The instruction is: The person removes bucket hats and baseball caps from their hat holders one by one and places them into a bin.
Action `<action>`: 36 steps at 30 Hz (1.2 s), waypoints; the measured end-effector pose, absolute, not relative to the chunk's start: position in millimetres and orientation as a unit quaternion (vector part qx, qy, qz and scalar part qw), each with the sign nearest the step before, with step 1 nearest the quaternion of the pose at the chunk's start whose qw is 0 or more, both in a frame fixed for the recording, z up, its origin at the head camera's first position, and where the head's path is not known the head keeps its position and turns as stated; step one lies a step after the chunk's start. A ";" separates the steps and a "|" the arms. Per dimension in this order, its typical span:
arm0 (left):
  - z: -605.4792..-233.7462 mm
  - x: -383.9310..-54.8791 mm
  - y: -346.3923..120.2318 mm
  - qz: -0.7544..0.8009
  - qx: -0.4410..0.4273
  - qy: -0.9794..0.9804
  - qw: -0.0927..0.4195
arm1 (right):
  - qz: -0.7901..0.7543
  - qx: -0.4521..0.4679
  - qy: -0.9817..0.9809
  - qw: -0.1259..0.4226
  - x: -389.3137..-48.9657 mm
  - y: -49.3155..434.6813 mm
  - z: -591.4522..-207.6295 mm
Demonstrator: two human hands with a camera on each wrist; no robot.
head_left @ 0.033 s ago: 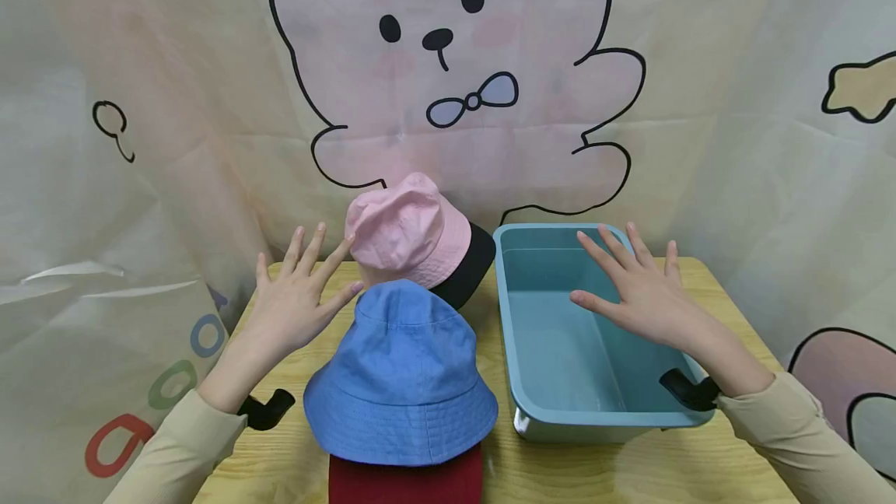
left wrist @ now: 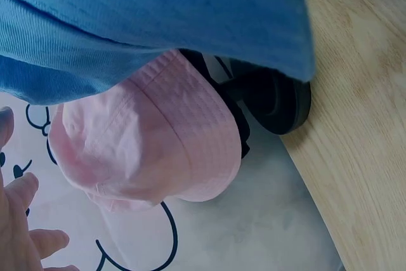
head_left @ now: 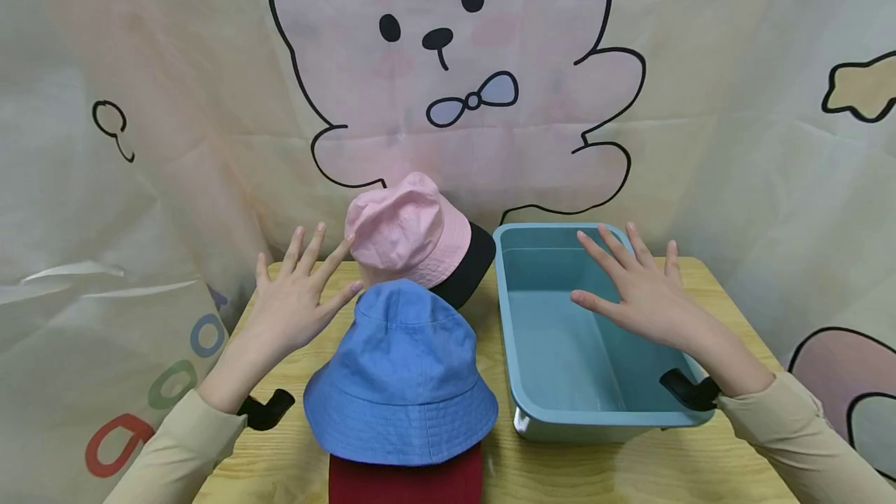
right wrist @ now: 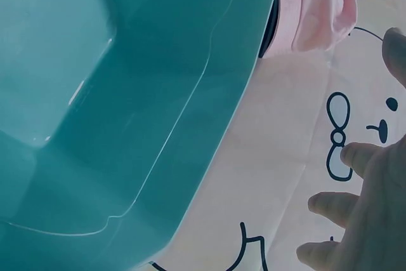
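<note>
A blue bucket hat (head_left: 402, 379) sits near the front of the table, over a dark red piece of headwear (head_left: 406, 482) mostly hidden beneath it. Behind it a pink bucket hat (head_left: 402, 232) leans over a black brim (head_left: 470, 269). My left hand (head_left: 295, 303) hovers left of the hats with fingers spread, holding nothing. To the right stands a blue-green plastic bin (head_left: 514, 348). Over it my right hand (head_left: 640, 298) hangs, fingers spread, gripping nothing. The left wrist view shows the pink hat (left wrist: 152, 131) beyond the blue brim (left wrist: 254, 23).
The hats and bin share a light wooden table (head_left: 560, 473). A black rounded piece (left wrist: 276, 99) shows by the hats in the left wrist view. A printed cloth (head_left: 700, 138) with a cartoon bear hangs close behind the table. Each wrist wears a black mount (head_left: 267, 411).
</note>
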State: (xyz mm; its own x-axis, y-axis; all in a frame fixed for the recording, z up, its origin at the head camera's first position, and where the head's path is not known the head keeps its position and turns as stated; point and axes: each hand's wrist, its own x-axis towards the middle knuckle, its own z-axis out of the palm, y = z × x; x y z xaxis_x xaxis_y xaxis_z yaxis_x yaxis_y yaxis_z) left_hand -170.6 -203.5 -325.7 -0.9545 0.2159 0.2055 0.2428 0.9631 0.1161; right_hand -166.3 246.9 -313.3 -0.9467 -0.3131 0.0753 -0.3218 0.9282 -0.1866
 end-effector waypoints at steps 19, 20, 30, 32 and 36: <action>-322.3 -164.9 -202.7 -0.087 -0.119 -0.985 0.088 | 0.134 0.160 -0.978 0.013 -160.4 259.6 -318.6; -322.0 -164.4 -202.6 -0.088 -0.120 -0.985 0.089 | 0.137 0.159 -0.978 0.014 -160.2 260.0 -318.6; -317.2 -158.6 -200.3 -0.090 -0.125 -0.984 0.089 | 0.150 0.159 -0.976 0.019 -156.7 263.2 -317.6; -315.4 -157.3 -200.4 -0.089 -0.126 -0.984 0.087 | 0.150 0.158 -0.976 0.020 -156.0 263.9 -317.4; -313.1 -155.4 -200.9 -0.087 -0.127 -0.984 0.086 | 0.153 0.157 -0.975 0.022 -154.9 265.1 -317.4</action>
State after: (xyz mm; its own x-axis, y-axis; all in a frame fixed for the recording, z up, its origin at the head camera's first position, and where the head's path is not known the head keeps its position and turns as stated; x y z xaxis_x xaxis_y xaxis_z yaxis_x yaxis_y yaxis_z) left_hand -155.4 -200.9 -313.1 -0.9528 0.2348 0.1922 0.2649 0.9526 0.1495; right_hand -154.9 265.1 -317.4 -0.9498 -0.2995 0.0906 -0.3128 0.9041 -0.2911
